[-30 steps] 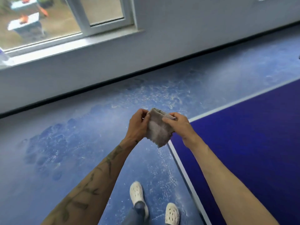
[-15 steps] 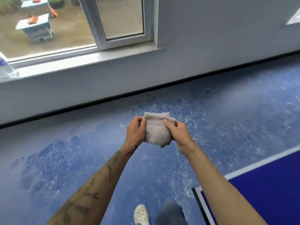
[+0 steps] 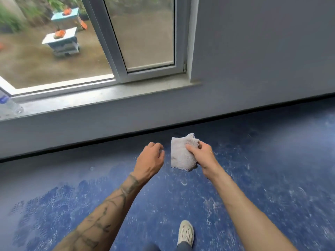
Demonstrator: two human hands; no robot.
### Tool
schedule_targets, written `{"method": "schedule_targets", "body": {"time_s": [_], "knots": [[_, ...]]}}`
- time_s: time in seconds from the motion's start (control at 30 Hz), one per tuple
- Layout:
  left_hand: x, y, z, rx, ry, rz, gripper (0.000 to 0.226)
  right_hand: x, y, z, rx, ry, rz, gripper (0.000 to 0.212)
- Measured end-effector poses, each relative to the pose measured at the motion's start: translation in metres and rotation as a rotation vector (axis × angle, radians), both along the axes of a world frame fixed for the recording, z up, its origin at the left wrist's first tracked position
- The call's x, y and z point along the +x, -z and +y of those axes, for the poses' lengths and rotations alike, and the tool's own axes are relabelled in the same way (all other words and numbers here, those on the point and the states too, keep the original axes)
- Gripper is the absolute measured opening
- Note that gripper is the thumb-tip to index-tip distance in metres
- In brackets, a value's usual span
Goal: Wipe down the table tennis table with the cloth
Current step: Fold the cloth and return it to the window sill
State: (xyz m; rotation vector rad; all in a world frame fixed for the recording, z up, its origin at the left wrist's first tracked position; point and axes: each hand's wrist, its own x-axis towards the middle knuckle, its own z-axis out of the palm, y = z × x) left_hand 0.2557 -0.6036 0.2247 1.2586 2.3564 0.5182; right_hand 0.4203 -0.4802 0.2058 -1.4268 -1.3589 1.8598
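Note:
A folded grey-white cloth (image 3: 181, 154) hangs in the air over the blue floor, gripped along its right edge by my right hand (image 3: 202, 155), thumb on the front. My left hand (image 3: 150, 159) is just to the left of the cloth, apart from it, with fingers loosely curled and nothing in it. The table tennis table is out of view.
A dusty blue floor (image 3: 262, 178) with white scuffs lies below. A grey wall with a black skirting strip (image 3: 126, 136) runs across ahead. Above it are a window sill (image 3: 90, 98), an open window and a plastic bottle (image 3: 9, 104) at far left. My white shoe (image 3: 185, 232) shows at the bottom.
My left hand has let go of the cloth and moved slightly left; only the right hand holds it now. The view has turned away from the table, which has left the frame.

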Motion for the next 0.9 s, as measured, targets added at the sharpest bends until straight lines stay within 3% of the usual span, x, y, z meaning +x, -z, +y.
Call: {"method": "schedule_targets", "body": {"time_s": [0.5,0.9], "knots": [[-0.199,0.029,0.258,-0.134,0.112,0.237,0.041,-0.194,0.008,0.273,-0.023,-0.014,-0.117,0.009],[-0.317,0.058,0.442,-0.303,0.109,0.218,0.050,-0.323,0.048,0.483,-0.088,-0.078,-0.187,0.011]]}}
